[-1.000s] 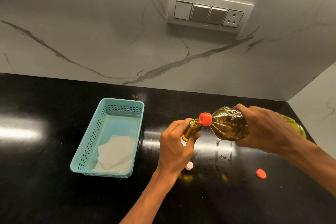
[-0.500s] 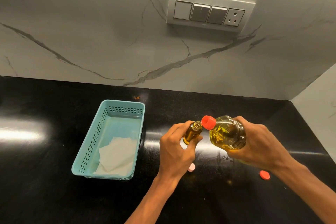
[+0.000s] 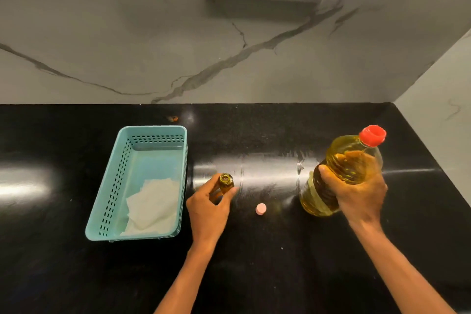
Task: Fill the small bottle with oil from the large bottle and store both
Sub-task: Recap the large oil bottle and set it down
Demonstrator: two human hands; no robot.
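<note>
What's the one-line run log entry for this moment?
left hand: holds small bottle, uncapped | right hand: holds large bottle upright | pink cap: loose on counter | basket: tissue only

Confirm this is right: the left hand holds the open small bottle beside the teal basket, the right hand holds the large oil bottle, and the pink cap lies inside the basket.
Wrong on one point. The head view shows the pink cap lying on the black counter between the hands, not in the teal basket. The rest stands.
</note>
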